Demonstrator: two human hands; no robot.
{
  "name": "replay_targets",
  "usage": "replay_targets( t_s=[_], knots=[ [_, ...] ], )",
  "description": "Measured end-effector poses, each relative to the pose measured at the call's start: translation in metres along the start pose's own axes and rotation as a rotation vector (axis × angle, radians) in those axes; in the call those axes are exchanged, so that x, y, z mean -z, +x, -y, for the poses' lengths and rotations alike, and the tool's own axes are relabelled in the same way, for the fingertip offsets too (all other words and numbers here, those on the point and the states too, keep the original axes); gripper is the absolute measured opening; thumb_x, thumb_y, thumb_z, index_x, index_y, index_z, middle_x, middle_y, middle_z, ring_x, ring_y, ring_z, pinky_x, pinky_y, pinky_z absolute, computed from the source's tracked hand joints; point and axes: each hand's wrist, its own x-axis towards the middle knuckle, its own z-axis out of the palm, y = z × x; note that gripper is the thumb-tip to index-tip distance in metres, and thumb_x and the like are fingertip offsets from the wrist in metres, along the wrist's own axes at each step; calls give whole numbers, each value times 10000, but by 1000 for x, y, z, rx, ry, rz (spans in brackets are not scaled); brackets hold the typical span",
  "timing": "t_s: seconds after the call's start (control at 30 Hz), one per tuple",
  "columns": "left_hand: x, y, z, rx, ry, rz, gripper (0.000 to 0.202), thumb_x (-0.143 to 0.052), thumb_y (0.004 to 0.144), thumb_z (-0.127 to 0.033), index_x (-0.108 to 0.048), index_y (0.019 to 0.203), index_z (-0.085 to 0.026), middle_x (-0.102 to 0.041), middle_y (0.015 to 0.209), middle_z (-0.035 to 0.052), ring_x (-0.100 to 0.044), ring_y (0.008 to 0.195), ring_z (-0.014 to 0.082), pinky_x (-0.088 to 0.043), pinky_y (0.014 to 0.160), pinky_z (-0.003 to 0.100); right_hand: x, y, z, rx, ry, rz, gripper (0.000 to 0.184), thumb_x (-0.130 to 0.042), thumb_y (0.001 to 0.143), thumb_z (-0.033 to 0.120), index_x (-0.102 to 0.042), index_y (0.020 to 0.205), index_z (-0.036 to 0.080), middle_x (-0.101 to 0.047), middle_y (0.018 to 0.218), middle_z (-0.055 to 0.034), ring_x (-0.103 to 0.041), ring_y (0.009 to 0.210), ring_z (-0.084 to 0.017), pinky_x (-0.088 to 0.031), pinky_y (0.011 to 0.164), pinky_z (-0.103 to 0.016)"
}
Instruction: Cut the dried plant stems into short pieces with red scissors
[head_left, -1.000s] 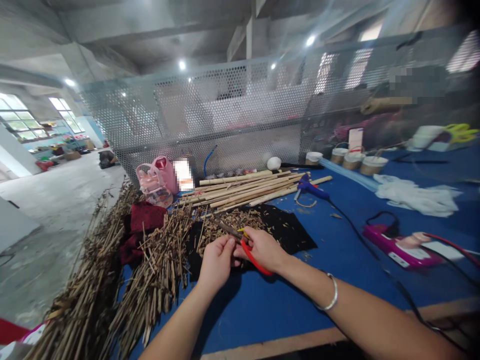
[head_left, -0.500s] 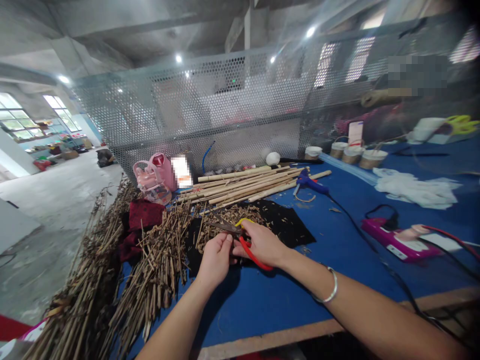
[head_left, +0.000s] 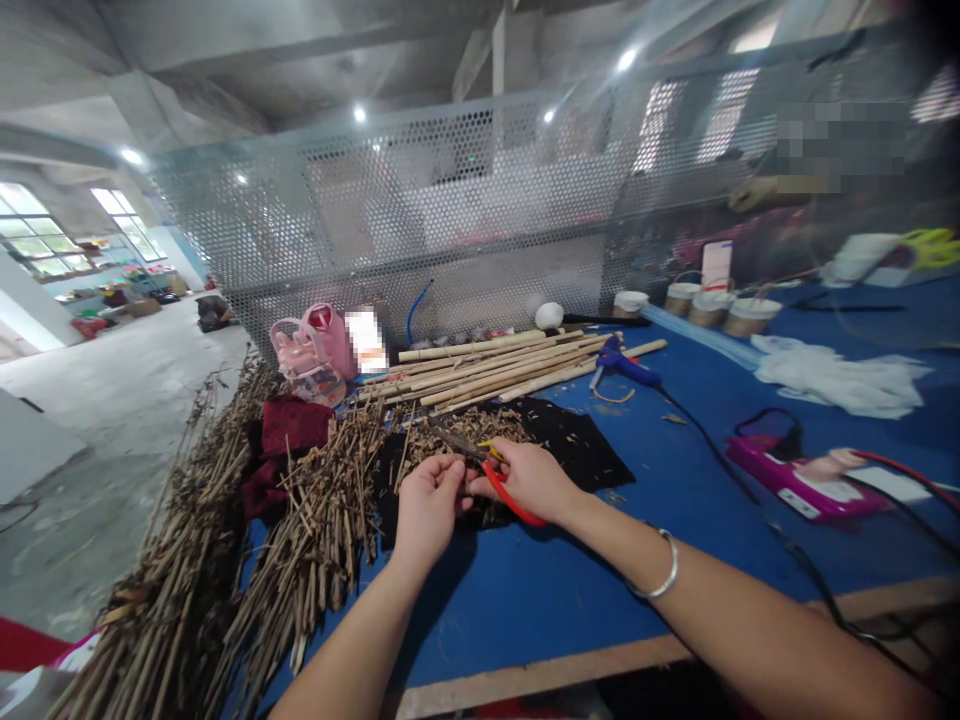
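Note:
Scissors (head_left: 517, 503) with a red and a yellow handle are in my right hand (head_left: 541, 480), whose fingers are wrapped round them. Their dark blades point up and left over a heap of dry cut bits (head_left: 424, 440). Close beside them, just below the blades, my left hand (head_left: 427, 505) is closed in a pinch. What its fingertips hold is too small and hidden to name. The bits lie on a black cloth (head_left: 589, 455). Left of my hands rests a pile of dry brown stems (head_left: 322, 545).
Long pale sticks (head_left: 495, 368) lie behind the heap on the blue table (head_left: 540, 600). A blue glue gun (head_left: 626, 368) trails its cable rightward. At the right sits a magenta power strip (head_left: 799, 480). A pink bottle (head_left: 330, 340) stands at the back, before a perforated metal screen (head_left: 465, 220).
The scissors have turned slightly in my right hand, and less of the yellow handle shows. My left fingers have shifted a little. The whole view has moved slightly.

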Motion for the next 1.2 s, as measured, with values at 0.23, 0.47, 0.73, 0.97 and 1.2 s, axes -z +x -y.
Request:
replay_targets(
  t_s=[0.23,0.47,0.73,0.97,1.2],
  knots=[
    [0,0,-1,7,36,27,329,-621,689,-391,-596,886,-129,-653,715,38,-556,511,82,-424,426,160,0,-3,2,19,34,51,392,-549,706,571,-482,804,198,-592,713,-18,-521,594,-129,-298,519,-211],
    [0,-1,2,-53,140,111,289,-587,717,-410,-621,744,-124,-635,665,26,-492,461,65,-427,442,168,-1,-3,2,125,40,-4,407,-599,682,536,-474,830,178,-567,804,-50,-518,694,-157,-338,595,-241],
    [3,0,-1,-84,174,81,324,-575,724,-410,-647,870,-131,-623,652,16,-498,488,78,-404,413,159,1,-3,2,-10,21,35,384,-559,701,571,-494,764,198,-598,705,-20,-516,574,-126,-274,510,-214],
    [2,1,1,-45,89,42,315,-583,721,-382,-616,886,-115,-641,707,49,-535,504,84,-444,435,172,1,-3,3,8,3,33,389,-581,694,553,-500,823,195,-600,746,-22,-531,603,-130,-297,526,-214],
    [2,3,6,-56,131,91,278,-567,731,-388,-625,791,-123,-648,700,49,-533,500,81,-460,456,176,3,-4,4,102,14,2,407,-609,675,533,-491,836,178,-577,803,-42,-522,667,-144,-324,568,-224]
  ],
)
